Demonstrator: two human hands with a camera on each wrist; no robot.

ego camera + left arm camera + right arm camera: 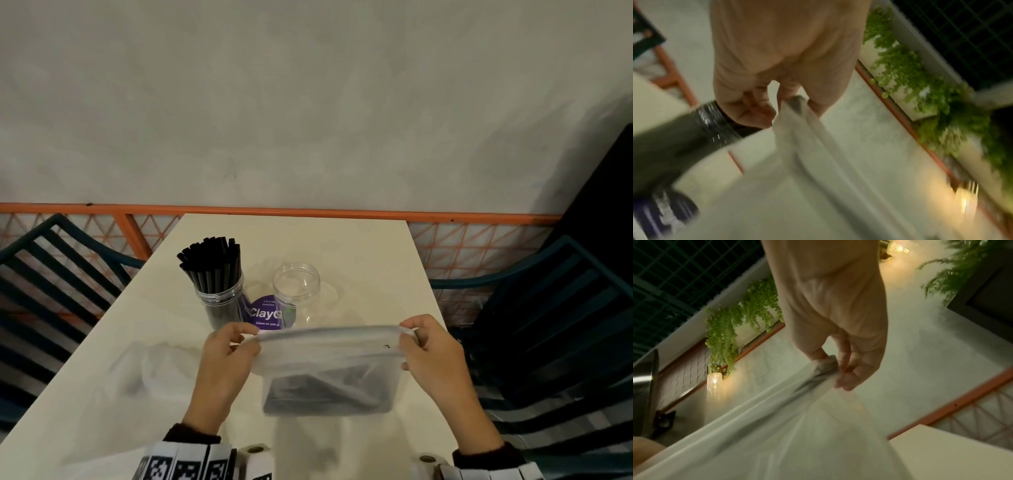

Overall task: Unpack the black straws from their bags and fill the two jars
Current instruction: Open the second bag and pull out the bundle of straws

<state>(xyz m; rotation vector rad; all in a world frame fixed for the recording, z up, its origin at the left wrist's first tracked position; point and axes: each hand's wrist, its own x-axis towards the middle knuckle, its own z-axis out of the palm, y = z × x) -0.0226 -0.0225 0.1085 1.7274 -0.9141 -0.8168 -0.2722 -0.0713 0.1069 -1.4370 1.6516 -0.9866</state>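
Jars [296, 291] – two; bags [329, 370] – two; hands [226, 356] – two.

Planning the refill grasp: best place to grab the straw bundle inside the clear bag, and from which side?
Through the top opening, from above. Left hand and right hand pinch the two ends of the clear bag's mouth and stretch it taut, so it likely has to be spread first. The black straws lie across the bottom; wrap the bundle mid-length. The empty jar stands just behind.

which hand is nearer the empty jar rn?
Left. The left hand pinches the bag just below-left of the empty jar; the right hand holds the bag's far-right end.
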